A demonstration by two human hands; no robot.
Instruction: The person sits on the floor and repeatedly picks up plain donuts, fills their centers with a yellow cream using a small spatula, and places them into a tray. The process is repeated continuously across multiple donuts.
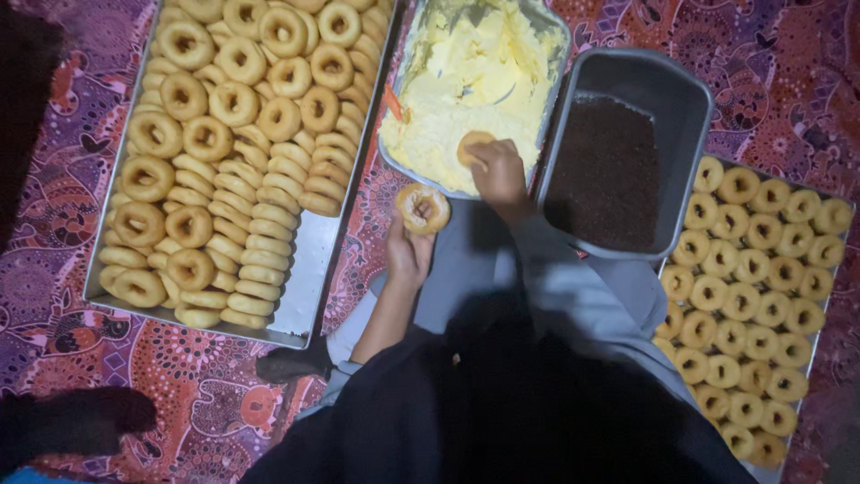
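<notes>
- Patterned purple-red cloth (54, 296) over the floor, dim light, view straight down onto a seated person in dark and grey clothing.
- Left hand (409, 254) closed around one ring doughnut (424, 208), held flat side up, just below the bowl edge; cream visible on its top face.
- Right hand (498, 175) gripping a second doughnut piece (475, 148), pressed down against the yellow cream (466, 81); fingers curled over it, piece partly hidden.
- Cream inside a round metal bowl (557, 34), heaped and rough, filling most of it; bowl sits between the left tray and the grey tub.
- Orange handle tip (394, 103) poking out of the cream at the bowl's left rim; tool type unclear.
- Grey rectangular tub (690, 108) right of the bowl, touching or nearly touching it, holding dark brown sprinkles (605, 170) in a flat layer.
- Large metal tray (305, 296) on the left, packed with plain doughnuts (233, 103), some lying flat, many stacked on edge in rows; bare strip of tray along its right and lower side.
- Second tray (820, 332) on the right, partly under the tub's corner, with smaller doughnuts (743, 300) laid flat in neat rows, single layer.
- Dark shapes (76, 421) at the lower left and upper left edges, too dark to identify.
- Both hands close together, well inside the gap between the two trays.
</notes>
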